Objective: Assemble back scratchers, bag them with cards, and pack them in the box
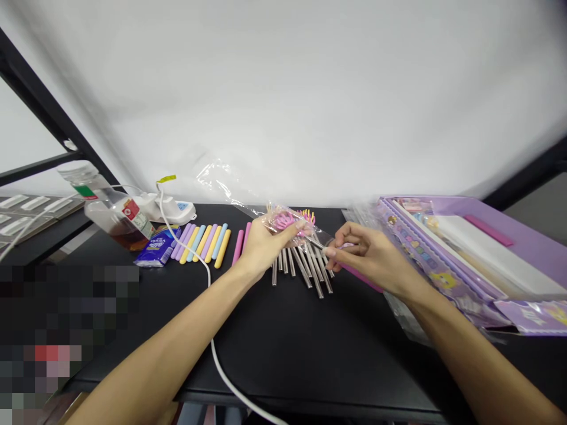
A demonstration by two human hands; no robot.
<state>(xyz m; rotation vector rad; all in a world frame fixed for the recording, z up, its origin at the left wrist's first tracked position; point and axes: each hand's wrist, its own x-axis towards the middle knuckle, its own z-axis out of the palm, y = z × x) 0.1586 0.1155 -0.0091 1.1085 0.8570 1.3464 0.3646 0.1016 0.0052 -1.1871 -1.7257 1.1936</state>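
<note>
My left hand is closed on a clear plastic sleeve with a pink fingered head in it. A thin silver rod runs from that head toward my right hand, whose fingertips pinch its near end. Beneath both hands, several silver rods lie on the black table, with pink and yellow fingered heads at their far ends. Something pink is partly hidden under my right hand. Pink sticks lie beside my left hand.
Pastel sticks lie in a row at left, by a blue tissue pack, a bottle of dark liquid and a power strip. A white cable crosses the black table. An open purple box stands at right.
</note>
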